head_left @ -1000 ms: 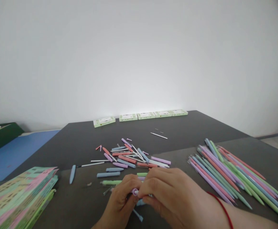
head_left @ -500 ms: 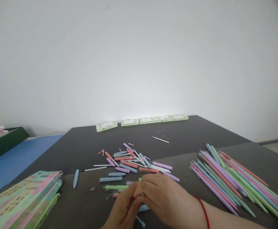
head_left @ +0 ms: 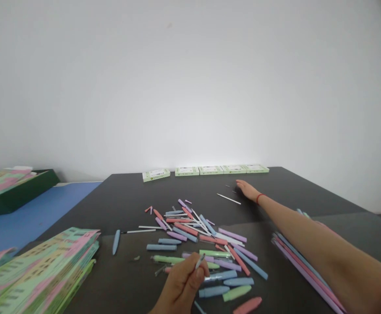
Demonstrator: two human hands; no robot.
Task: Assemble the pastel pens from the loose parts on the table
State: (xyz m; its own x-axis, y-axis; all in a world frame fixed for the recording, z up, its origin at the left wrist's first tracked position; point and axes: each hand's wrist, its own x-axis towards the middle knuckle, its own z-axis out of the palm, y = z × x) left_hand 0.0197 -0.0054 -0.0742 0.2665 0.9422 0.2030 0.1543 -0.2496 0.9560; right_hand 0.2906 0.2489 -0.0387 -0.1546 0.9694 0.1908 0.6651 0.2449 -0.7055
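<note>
My left hand [head_left: 185, 281] is at the front of the table, thumb and forefinger pinched on a thin pen refill [head_left: 200, 261] whose grey tip points up. Beside it lie loose pen parts: blue barrels [head_left: 221, 275], a green one [head_left: 237, 293] and a red one [head_left: 247, 305]. Far out on the table, my right hand [head_left: 247, 190] is stretched with its fingers extended and low to the surface, next to two tiny springs [head_left: 234, 192]. A white refill [head_left: 228, 199] lies just left of and nearer than that hand. What lies under its fingers is hidden.
Finished-looking pens [head_left: 303, 270] lie at right, partly behind my right forearm. Flat green-and-white boxes [head_left: 210, 170] line the far edge. At left are stacked printed cards [head_left: 56, 266], a lone blue pen part [head_left: 116, 242] and a dark green tray [head_left: 20, 192] on a blue surface.
My hands were together at the front; they have parted. My right hand has moved far forward towards the springs, while the left stays near the front with the refill. The view has shifted slightly.
</note>
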